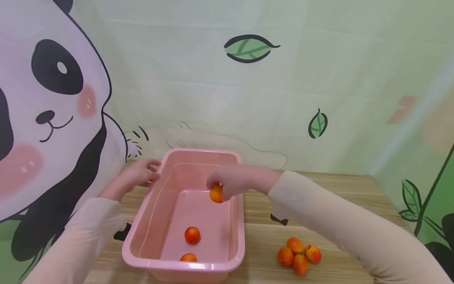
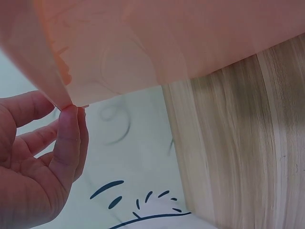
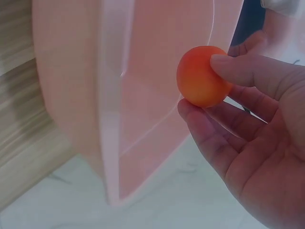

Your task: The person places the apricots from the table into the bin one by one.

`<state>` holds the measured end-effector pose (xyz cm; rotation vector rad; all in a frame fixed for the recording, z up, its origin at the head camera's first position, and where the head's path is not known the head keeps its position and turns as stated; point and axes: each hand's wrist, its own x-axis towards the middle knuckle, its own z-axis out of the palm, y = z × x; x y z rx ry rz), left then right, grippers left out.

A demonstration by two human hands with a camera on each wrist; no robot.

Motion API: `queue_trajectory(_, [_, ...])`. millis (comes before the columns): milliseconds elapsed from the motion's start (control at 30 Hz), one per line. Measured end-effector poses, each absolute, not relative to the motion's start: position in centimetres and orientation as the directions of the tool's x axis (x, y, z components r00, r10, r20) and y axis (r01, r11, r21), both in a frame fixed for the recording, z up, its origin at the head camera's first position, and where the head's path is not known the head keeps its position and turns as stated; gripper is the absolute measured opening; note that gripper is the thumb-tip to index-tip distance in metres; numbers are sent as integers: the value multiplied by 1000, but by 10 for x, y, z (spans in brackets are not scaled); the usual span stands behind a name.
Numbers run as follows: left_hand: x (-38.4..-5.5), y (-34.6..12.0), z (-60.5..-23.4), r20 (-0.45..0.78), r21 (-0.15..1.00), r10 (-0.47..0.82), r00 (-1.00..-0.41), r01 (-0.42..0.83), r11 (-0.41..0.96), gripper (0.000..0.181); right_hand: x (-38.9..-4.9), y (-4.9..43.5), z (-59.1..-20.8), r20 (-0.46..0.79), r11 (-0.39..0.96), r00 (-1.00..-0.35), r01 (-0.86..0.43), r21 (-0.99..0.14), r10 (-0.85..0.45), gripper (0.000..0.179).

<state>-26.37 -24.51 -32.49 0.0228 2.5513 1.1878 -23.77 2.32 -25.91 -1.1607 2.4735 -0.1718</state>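
Observation:
My right hand point(image 1: 232, 179) pinches a round orange-red fruit point(image 1: 216, 194), like an apricot, above the inside of a pink plastic basin point(image 1: 237, 236). In the right wrist view, thumb and fingertips grip the fruit point(image 3: 202, 76) from opposite sides, beside the basin's rim point(image 3: 112, 95). My left hand point(image 1: 140, 172) is at the basin's far left rim. The left wrist view shows its thumb and fingers point(image 2: 69, 138) pinching that rim. Two similar fruits lie on the basin floor, one red-orange point(image 1: 192, 235) and one point(image 1: 188, 257) partly hidden by the near rim.
Several more orange-red fruits point(image 1: 300, 264) sit clustered on the wooden table point(image 1: 262, 240), right of the basin and below my right forearm. A cloth backdrop point(image 1: 184, 51) with a panda and leaves stands behind the table.

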Motion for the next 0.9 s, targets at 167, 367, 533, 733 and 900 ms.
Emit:
queue_trajectory(167, [-264, -245, -326, -282, 747, 145, -948, -122, 653, 52, -239, 4, -269, -302, 613, -538, -737, -284, -787, 14])
queue_trajectory(367, [-263, -245, -325, -280, 748, 141, -950, -123, 652, 52, -240, -15, -278, -306, 632, -557, -720, -286, -772, 19])
queue_trajectory(533, [-262, -244, -323, -282, 745, 141, -949, -124, 656, 52, -241, -27, -285, -337, 675, -585, -665, -321, -737, 22])
queue_trajectory(733, [-263, -246, -323, -289, 736, 138, -947, -127, 665, 50, -245, -40, -295, -349, 700, -607, -609, -372, -714, 21])
queue_trajectory(900, [-264, -247, -325, -289, 734, 136, -948, -128, 667, 50, -249, -50, -306, -371, 735, -636, -551, -396, -677, 24])
